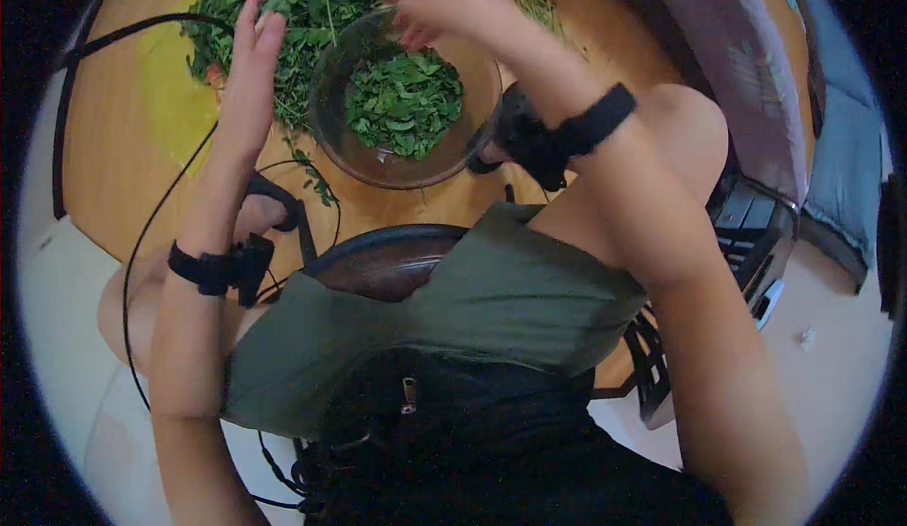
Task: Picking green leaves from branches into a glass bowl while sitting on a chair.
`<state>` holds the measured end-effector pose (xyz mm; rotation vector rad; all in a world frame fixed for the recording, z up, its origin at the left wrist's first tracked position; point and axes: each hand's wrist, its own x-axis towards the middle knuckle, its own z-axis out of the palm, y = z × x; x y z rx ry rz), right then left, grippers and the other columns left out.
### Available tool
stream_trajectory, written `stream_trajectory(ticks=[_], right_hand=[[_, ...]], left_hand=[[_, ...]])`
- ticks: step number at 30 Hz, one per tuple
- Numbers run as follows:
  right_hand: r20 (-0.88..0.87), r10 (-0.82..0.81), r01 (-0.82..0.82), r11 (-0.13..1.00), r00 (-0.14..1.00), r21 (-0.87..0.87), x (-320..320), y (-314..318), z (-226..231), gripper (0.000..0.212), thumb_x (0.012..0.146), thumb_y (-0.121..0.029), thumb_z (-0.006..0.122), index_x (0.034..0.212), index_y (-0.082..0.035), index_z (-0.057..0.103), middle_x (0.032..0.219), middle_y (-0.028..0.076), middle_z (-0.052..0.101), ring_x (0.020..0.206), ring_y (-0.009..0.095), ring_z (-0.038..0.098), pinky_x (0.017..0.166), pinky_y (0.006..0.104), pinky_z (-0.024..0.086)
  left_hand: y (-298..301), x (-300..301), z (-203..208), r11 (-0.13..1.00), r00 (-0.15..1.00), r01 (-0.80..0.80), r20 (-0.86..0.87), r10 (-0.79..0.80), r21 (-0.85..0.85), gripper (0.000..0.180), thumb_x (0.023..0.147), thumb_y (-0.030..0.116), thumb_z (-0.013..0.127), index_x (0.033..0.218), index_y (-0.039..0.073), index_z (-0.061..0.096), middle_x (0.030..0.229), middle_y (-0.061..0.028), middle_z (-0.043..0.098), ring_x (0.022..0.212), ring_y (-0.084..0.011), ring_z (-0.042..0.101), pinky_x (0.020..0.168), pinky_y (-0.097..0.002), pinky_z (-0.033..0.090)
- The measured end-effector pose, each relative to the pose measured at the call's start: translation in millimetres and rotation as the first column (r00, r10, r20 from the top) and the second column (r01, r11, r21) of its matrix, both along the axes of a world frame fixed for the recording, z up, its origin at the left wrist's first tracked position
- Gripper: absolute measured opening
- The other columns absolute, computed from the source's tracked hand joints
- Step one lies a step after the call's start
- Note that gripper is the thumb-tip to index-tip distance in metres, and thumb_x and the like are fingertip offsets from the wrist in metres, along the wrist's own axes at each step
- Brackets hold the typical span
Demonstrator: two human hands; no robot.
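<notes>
A large heap of leafy green stems (293,7) lies on yellow plastic sheeting (175,82) at the far side. Just right of it stands a see-through bowl (416,175) with plucked green leaves (404,106) in it. My left hand (250,77) is raised over the heap's near edge, seen side-on, with a finger and the thumb stretched out and nothing visible in them. Above the far rim of the bowl hovers my right hand (439,7), somewhat blurred. Its fingers hang apart, and I see nothing held between them.
Loose sprigs (314,177) lie on the wooden floor (378,207) left of the bowl. Black cable (156,210) runs along my left arm. I sit low, a dark round seat (383,257) between my knees. Cloth-covered furniture (732,63) and a black metal frame (746,224) stand at right.
</notes>
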<state>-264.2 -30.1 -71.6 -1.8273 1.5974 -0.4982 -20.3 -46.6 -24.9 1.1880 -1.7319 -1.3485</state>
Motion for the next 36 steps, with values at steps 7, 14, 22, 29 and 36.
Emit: stream_trajectory(ticks=[7, 14, 22, 29, 36], right_hand=[[0.537, -0.427, 0.640, 0.703, 0.728, -0.310, -43, 6, 130, 0.024, 0.099, -0.018, 0.044, 0.098, 0.002, 0.056, 0.075, 0.010, 0.060, 0.060, 0.018, 0.062, 0.055, 0.0298, 0.052], [0.288, -0.602, 0.642, 0.531, 0.745, -0.552, -99, 29, 122, 0.021, 0.099, -0.021, 0.047, 0.104, -0.003, 0.058, 0.079, 0.010, 0.063, 0.061, 0.015, 0.062, 0.057, 0.0272, 0.052], [0.477, -0.591, 0.670, 0.152, 0.651, -0.727, -149, 89, 157, 0.029, 0.100, -0.021, 0.037, 0.092, 0.004, 0.048, 0.068, 0.017, 0.063, 0.045, 0.019, 0.056, 0.043, 0.0291, 0.046], [0.370, -0.737, 0.560, 0.015, 0.566, -0.828, -208, 103, 161, 0.024, 0.097, -0.022, 0.043, 0.088, -0.005, 0.057, 0.071, 0.011, 0.066, 0.056, 0.022, 0.062, 0.052, 0.0391, 0.049], [-0.038, -0.789, 0.781, 0.613, 0.613, -0.122, -239, 104, 107, 0.026, 0.096, -0.023, 0.047, 0.104, -0.003, 0.063, 0.084, 0.015, 0.068, 0.072, 0.021, 0.068, 0.056, 0.0294, 0.055]], left_hand=[[1, 19, 1, 0.990, 0.997, -0.056, 0.051, 0.050, 0.128, 0.061, 0.093, 0.053, 0.043, 0.144, 0.021, 0.033, 0.145, -0.0101, 0.036, 0.133, -0.0257, 0.035, 0.106, -0.0448, 0.029], [9, 20, -3, 0.988, 0.989, 0.015, 0.145, -0.038, 0.153, 0.055, 0.092, 0.053, 0.046, 0.139, 0.026, 0.040, 0.136, -0.0117, 0.045, 0.129, -0.0253, 0.039, 0.103, -0.0461, 0.032], [10, 11, -13, 0.988, 0.977, 0.037, 0.201, -0.067, 0.148, 0.048, 0.093, 0.047, 0.049, 0.135, 0.025, 0.044, 0.128, -0.0129, 0.052, 0.122, -0.0242, 0.046, 0.100, -0.0396, 0.035], [8, 7, -32, 0.981, 0.962, 0.155, 0.211, -0.176, 0.114, 0.049, 0.092, 0.043, 0.053, 0.136, 0.025, 0.044, 0.126, -0.0119, 0.053, 0.117, -0.0221, 0.051, 0.097, -0.0329, 0.040], [14, -2, -19, 0.959, 0.910, 0.206, 0.323, -0.262, 0.196, 0.045, 0.093, 0.036, 0.054, 0.135, 0.022, 0.045, 0.126, -0.0114, 0.053, 0.119, -0.0217, 0.048, 0.101, -0.0344, 0.036]])
